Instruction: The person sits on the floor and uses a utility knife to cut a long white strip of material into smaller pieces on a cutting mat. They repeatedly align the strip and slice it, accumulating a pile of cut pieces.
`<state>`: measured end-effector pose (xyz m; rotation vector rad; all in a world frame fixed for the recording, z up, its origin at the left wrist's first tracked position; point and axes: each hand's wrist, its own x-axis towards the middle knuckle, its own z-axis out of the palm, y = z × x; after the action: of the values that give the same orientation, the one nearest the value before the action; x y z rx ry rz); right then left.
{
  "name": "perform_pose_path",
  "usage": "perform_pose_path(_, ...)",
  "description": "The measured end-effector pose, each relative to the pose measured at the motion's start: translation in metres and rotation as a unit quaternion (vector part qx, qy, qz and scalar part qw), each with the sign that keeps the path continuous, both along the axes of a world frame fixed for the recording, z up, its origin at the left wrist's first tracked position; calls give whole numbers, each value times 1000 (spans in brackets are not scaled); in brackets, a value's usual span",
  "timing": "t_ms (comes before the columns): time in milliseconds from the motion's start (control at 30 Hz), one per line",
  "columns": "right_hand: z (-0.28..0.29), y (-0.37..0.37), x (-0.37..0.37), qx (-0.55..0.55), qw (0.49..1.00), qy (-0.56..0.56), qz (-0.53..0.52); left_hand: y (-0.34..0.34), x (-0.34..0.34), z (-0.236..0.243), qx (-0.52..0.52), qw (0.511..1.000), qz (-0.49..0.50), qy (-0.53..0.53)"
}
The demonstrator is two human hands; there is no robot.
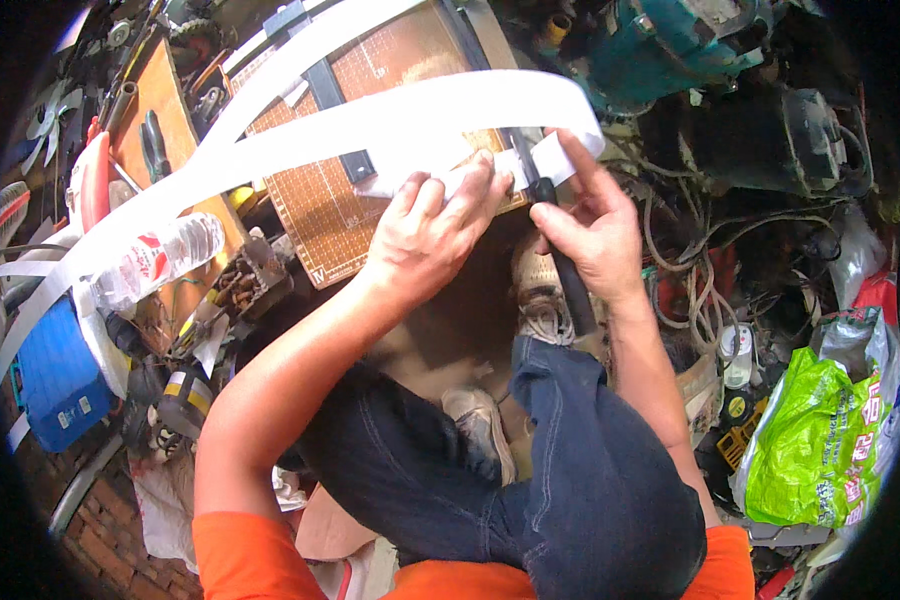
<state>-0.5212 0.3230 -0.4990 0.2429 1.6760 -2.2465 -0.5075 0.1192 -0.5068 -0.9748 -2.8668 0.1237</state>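
Observation:
A tan gridded paper cutter (305, 220) lies at the top middle, a long white strip (400, 110) looping over it and curving down to the left. My left hand (435, 215) is on the cutter with bent, closed fingers pressing a short part of the strip against the board beside the blade arm. My right hand (590, 225) holds the black handle (567, 280) of that arm at the board's right side, its index finger raised against the strip's bend. The board under the strip is partly hidden.
A water bottle (165, 255), orange board (150, 85), pliers (155, 145) and blue case (55, 370) sit left. Green machinery (670, 50), tangled cables (700, 250) and a green bag (810, 430) crowd the right. My knees and shoes are below the cutter.

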Motion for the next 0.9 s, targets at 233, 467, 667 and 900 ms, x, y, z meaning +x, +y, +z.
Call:
perform_pose_path(233,-8,14,0,12,999,14,35,-11,-14,11,62,986,97,-119)
perform_pose_path(467,-36,0,11,-42,998,-32,43,8,-6,11,122,981,-30,-147)
perform_pose_path(667,-41,-1,-23,360,915,179,-23,1,-4,15,79,987,-38,-136)
perform_pose_path(900,-31,20,-39,367,903,192,-116,-24,-2,22,83,985,-15,-150)
